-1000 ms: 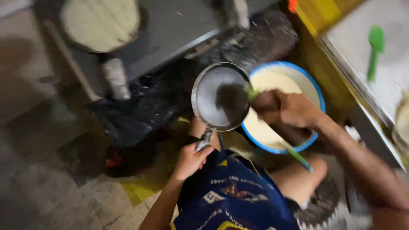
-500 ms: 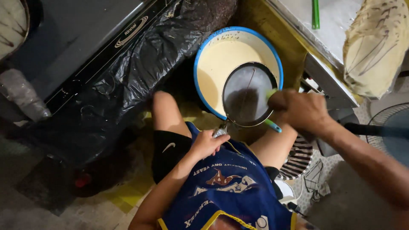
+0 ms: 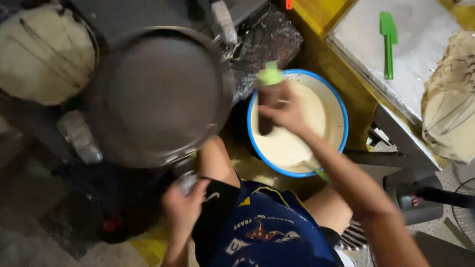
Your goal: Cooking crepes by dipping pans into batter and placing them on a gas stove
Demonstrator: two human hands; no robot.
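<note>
My left hand (image 3: 184, 199) grips the handle of a round dark pan (image 3: 158, 94), which is lifted close to the camera, left of the bowl. My right hand (image 3: 284, 112) is closed on a dark utensil with a pale green end (image 3: 269, 76), held over a white bowl with a blue rim (image 3: 342, 123). The bowl holds pale batter (image 3: 287, 146) and sits on the floor in front of my knees. A green handle (image 3: 320, 174) pokes over the bowl's near rim under my right forearm.
A green spatula (image 3: 388, 42) lies on a white tray (image 3: 356, 29) at the upper right. Stacks of thin pale flatbread sit at the far left (image 3: 44, 54) and far right (image 3: 452, 99). Black plastic sheeting (image 3: 269, 34) covers the ground behind the bowl. A dark fan base (image 3: 415, 195) stands at the right.
The pan has swung from above the bowl to the left and up toward the camera. My right hand stays over the bowl with the utensil.
</note>
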